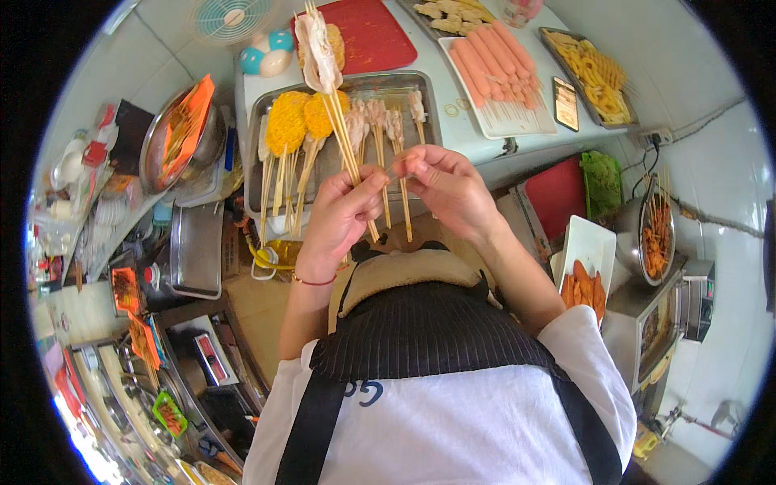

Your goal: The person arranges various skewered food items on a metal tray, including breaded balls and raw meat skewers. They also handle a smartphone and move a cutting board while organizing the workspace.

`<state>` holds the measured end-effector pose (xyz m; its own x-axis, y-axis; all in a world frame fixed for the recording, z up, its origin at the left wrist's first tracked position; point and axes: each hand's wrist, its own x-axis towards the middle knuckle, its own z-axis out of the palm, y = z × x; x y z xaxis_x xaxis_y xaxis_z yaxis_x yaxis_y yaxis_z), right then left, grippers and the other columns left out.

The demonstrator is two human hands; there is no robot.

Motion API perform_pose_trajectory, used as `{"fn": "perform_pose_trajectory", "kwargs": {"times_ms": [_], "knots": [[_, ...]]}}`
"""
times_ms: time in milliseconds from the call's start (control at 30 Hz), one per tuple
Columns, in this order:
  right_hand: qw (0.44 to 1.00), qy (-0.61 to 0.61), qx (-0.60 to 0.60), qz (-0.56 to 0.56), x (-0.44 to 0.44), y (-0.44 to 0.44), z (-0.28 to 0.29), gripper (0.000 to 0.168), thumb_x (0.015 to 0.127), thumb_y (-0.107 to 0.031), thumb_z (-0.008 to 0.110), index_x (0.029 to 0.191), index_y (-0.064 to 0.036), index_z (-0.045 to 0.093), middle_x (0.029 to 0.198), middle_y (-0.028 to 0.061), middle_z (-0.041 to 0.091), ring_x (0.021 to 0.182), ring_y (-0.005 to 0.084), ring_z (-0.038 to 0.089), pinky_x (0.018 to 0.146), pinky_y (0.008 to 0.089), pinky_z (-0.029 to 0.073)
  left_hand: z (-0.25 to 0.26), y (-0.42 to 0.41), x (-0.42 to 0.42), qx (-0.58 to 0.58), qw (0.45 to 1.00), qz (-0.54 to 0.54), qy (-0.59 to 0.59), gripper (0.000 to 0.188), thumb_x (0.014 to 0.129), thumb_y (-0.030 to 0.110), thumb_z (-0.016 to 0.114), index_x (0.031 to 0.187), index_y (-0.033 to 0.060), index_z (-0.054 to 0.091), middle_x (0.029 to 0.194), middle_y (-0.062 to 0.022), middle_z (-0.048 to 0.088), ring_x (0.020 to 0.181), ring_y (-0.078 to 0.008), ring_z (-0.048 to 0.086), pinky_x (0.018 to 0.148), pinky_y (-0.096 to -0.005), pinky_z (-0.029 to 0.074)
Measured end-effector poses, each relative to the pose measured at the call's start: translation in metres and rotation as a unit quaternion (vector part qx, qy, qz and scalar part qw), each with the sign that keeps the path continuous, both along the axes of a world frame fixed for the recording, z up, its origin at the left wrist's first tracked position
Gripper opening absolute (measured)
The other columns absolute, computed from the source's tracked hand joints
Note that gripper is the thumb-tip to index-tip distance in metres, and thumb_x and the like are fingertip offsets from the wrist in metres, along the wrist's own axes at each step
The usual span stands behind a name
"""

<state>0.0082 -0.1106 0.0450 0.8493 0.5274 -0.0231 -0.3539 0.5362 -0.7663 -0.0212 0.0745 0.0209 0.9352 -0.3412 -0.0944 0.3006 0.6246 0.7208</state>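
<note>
My left hand (347,203) grips a bundle of bamboo skewers (344,136) low on their sticks. Pale raw meat (320,54) sits at the upper end of the bundle. Close to its right, my right hand (451,188) pinches a thin pale strand (397,171), likely a rubber band, which reaches toward the left fingertips. Beneath the bundle a metal tray (431,91) holds more skewers: yellow crumb-coated patties (286,123) on the left and small meat skewers (394,127) on the right. Two loose rubber bands (450,110) lie on the white table (451,136).
A white plate (488,124) of skewered pink sausages and a phone (565,103) lie at the right. Behind the tray is a red cutting board (382,36). A metal bowl (145,151) stands left; another bowl (636,233) and a white dish (597,242) stand right.
</note>
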Motion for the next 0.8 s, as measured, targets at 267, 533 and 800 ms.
{"fn": "perform_pose_trajectory", "kwargs": {"times_ms": [267, 533, 800], "knots": [[0.983, -0.009, 0.041, 0.177, 0.006, -0.003, -0.002, 0.029, 0.092, -0.01, 0.048, 0.116, 0.0, 0.059, 0.083, 0.0035, 0.062, 0.079, 0.012, 0.056, 0.077, 0.0248, 0.042, 0.022, -0.004, -0.007, 0.043, 0.996, 0.077, 0.013, 0.025, 0.094, 0.024, 0.052, 0.09, 0.0009, 0.059, 0.061, 0.0081, 0.033, 0.054, -0.0031, 0.028, 0.049, -0.0201, 0.023], [0.979, 0.16, 0.086, -0.095, 0.0, 0.037, -0.011, 0.039, 0.095, -0.031, 0.048, 0.127, -0.01, 0.049, 0.108, 0.0024, 0.059, 0.1, 0.0166, 0.054, 0.089, 0.0343, 0.039, 0.033, -0.015, 0.019, -0.115, 0.962, 0.242, -0.059, 0.04, 0.099, 0.036, 0.036, 0.071, 0.008, 0.041, 0.062, 0.0037, 0.028, 0.056, -0.008, 0.026, 0.051, -0.0235, 0.025], [0.952, 0.235, 0.169, -0.105, 0.014, 0.063, 0.001, 0.039, 0.093, -0.031, 0.044, 0.122, -0.005, 0.047, 0.111, 0.0066, 0.056, 0.1, 0.0207, 0.051, 0.093, 0.0359, 0.036, 0.031, -0.036, 0.021, -0.155, 0.937, 0.301, -0.081, 0.043, 0.099, 0.038, 0.035, 0.067, 0.0103, 0.033, 0.061, 0.0028, 0.024, 0.056, -0.0098, 0.023, 0.051, -0.0243, 0.025]]}}
